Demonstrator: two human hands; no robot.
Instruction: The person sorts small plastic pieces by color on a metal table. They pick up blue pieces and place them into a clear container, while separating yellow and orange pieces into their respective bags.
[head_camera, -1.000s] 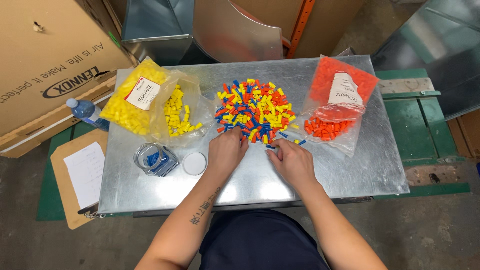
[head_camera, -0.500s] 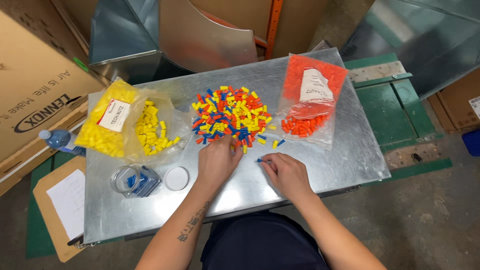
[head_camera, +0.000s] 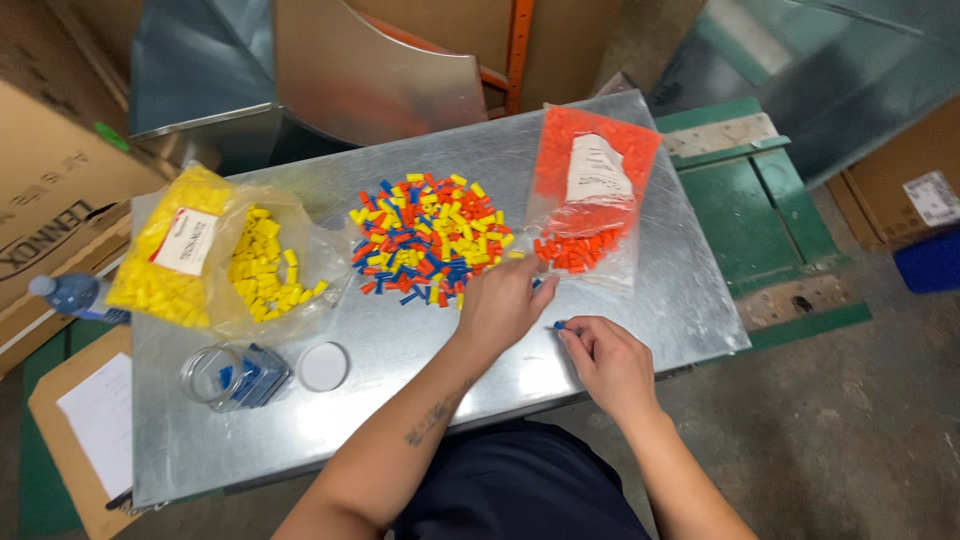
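Head cam, looking straight down at a sheet-metal table (head_camera: 400, 400); only one view here, so that's the whole tour.

The person's left hand (head_camera: 505, 305) sits palm-down at the 5 o'clock edge of the mixed pile of small connectors (head_camera: 430, 240), red, yellow and blue all jumbled together near the middle of the table; its fingers are curled loosely over the pieces at that edge, touching them, though whether any piece is actually gripped is impossible to tell from here. The right hand (head_camera: 605, 360) is just beside it, toward 4 o'clock from the pile; thumb and forefinger are pinched on one blue connector (head_camera: 560, 325), the rest of the fingers tucked in.

At 3 o'clock of the pile lies a clear bag of orange connectors (head_camera: 590, 190) with a white label, its mouth facing the person and a few orange bits spilling near the left hand; at 9 o'clock is a clear bag of yellow connectors (head_camera: 215, 265), also labelled, lying open. Down at 8 o'clock a clear jar (head_camera: 235, 375) lies on its side with blue pieces inside; its white lid (head_camera: 323, 366) lies flat just beside it.

Off the table at 9 o'clock: a water bottle (head_camera: 75, 295) against a cardboard box (head_camera: 50, 190).
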